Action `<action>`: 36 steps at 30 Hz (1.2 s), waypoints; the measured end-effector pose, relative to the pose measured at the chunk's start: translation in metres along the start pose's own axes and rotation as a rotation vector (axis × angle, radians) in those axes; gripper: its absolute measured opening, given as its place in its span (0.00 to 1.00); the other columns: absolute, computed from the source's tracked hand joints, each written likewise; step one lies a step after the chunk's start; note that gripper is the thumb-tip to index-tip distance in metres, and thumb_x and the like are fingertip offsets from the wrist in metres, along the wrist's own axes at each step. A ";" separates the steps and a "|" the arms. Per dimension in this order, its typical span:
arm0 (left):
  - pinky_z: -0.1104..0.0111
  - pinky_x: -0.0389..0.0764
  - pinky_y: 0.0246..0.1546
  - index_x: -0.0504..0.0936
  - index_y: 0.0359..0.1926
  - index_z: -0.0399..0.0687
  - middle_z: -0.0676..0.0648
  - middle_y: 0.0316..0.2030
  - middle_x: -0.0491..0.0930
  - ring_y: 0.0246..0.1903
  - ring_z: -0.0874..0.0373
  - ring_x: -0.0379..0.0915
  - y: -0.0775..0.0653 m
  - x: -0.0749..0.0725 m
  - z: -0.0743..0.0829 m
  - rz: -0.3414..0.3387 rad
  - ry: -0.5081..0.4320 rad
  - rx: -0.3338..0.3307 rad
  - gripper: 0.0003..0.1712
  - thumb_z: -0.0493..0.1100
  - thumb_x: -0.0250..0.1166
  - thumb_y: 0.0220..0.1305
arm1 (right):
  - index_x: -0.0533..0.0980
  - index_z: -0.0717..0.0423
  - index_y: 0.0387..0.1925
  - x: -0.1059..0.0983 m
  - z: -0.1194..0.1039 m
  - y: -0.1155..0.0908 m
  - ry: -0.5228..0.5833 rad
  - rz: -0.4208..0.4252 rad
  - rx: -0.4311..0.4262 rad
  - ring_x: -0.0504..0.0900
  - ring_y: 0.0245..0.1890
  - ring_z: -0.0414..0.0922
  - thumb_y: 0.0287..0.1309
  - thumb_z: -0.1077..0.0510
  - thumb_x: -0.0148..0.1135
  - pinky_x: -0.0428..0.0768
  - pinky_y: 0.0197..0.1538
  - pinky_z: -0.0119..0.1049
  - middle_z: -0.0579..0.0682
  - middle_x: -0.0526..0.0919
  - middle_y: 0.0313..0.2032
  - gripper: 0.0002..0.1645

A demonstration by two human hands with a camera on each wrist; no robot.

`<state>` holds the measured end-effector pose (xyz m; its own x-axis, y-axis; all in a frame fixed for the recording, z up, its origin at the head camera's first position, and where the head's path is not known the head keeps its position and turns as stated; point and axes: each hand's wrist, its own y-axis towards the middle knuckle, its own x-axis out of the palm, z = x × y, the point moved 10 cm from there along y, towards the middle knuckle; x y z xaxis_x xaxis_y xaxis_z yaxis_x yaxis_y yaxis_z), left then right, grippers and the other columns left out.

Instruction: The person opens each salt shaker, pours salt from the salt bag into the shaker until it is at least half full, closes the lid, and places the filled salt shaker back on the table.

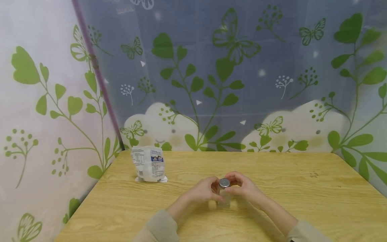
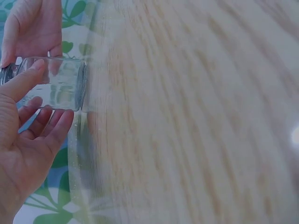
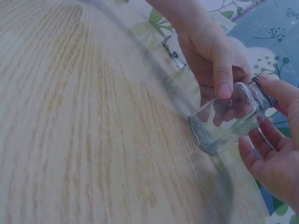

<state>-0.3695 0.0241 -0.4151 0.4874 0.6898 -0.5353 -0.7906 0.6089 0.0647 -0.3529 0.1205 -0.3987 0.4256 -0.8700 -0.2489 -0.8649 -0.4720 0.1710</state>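
Note:
A small clear glass jar [image 1: 224,200] with a silver metal lid [image 1: 224,183] stands upright near the front middle of the wooden table. My left hand [image 1: 203,191] holds the jar by its body, thumb across the near side and fingers behind the glass. On the other side, my right hand [image 1: 247,190] pinches the lid between thumb and fingers. The right wrist view shows the right thumb on the lid's edge [image 3: 265,95], the lower fingers loosely bent beside the glass. Through its walls, the jar [image 3: 224,122] looks to have nothing inside.
A white printed packet [image 1: 149,164] with a blue picture stands at the back left of the table [image 1: 272,168]. Patterned cloth [image 1: 187,67] with leaves and butterflies hangs behind the table and along its sides.

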 end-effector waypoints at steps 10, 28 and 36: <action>0.71 0.73 0.35 0.76 0.37 0.48 0.54 0.30 0.75 0.32 0.63 0.71 -0.001 0.002 0.000 0.004 0.016 -0.005 0.21 0.41 0.76 0.42 | 0.68 0.62 0.52 0.002 -0.001 -0.001 -0.106 -0.011 -0.033 0.70 0.47 0.51 0.58 0.58 0.62 0.70 0.47 0.44 0.55 0.74 0.45 0.23; 0.70 0.72 0.36 0.75 0.39 0.47 0.54 0.32 0.74 0.34 0.63 0.70 -0.003 0.002 -0.001 -0.012 0.013 -0.001 0.20 0.42 0.74 0.46 | 0.69 0.62 0.51 0.004 -0.005 -0.002 -0.092 -0.025 -0.083 0.70 0.46 0.52 0.60 0.60 0.59 0.71 0.46 0.46 0.57 0.75 0.45 0.19; 0.71 0.72 0.37 0.76 0.41 0.48 0.54 0.32 0.75 0.35 0.62 0.71 -0.001 -0.003 0.002 0.000 0.042 0.013 0.20 0.43 0.74 0.46 | 0.67 0.63 0.51 0.002 -0.008 0.003 -0.131 -0.012 -0.076 0.71 0.47 0.52 0.57 0.58 0.63 0.72 0.45 0.45 0.57 0.74 0.45 0.23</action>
<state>-0.3692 0.0223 -0.4116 0.4712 0.6729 -0.5703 -0.7857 0.6140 0.0753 -0.3524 0.1164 -0.3910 0.3937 -0.8404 -0.3724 -0.8351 -0.4963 0.2373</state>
